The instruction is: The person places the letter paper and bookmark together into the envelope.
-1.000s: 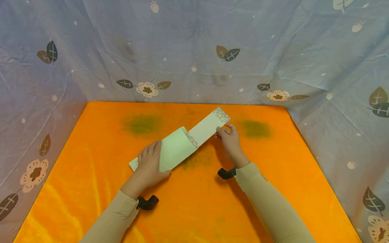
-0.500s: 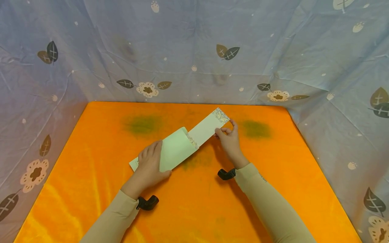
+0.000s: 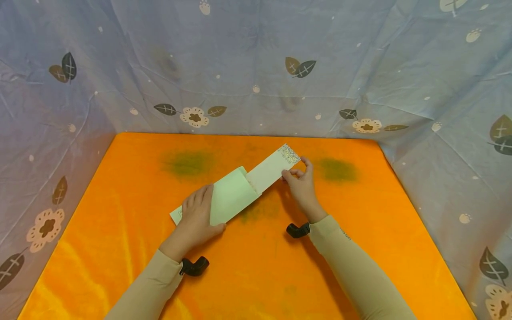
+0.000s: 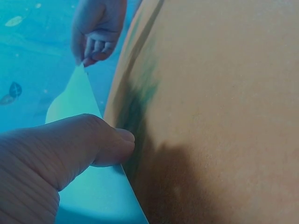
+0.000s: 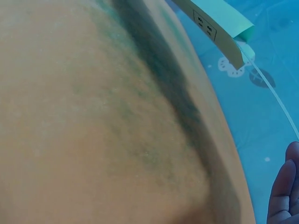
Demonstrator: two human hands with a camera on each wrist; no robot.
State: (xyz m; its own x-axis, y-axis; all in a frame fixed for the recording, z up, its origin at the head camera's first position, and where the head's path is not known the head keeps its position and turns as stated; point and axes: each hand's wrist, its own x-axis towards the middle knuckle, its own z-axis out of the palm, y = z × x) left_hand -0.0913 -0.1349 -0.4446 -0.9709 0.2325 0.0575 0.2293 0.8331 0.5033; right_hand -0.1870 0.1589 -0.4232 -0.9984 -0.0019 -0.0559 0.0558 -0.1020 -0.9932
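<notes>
A pale green paper envelope point(image 3: 232, 195) is held at a slant over the orange cloth. My left hand point(image 3: 196, 218) grips its lower-left part, palm across the top and thumb on the near edge; in the left wrist view that thumb point(image 4: 93, 140) presses on the paper. A white card point(image 3: 266, 172) with a speckled floral band at its outer end sticks out of the envelope's upper-right mouth. My right hand point(image 3: 301, 186) pinches the card's near edge, index finger at its outer corner. In the right wrist view the card shows edge-on, its inner part hidden inside the envelope.
Orange cloth point(image 3: 256, 275) with dark green smudges covers the table. A blue-grey curtain point(image 3: 240, 66) printed with leaves and flowers stands behind and on both sides. Black wrist-worn devices point(image 3: 194, 266) hang at both cuffs.
The card has slid a little down-left into the envelope, and its inner floral band is now almost covered. My right index finger has moved up to the card's outer corner. My left hand stays put.
</notes>
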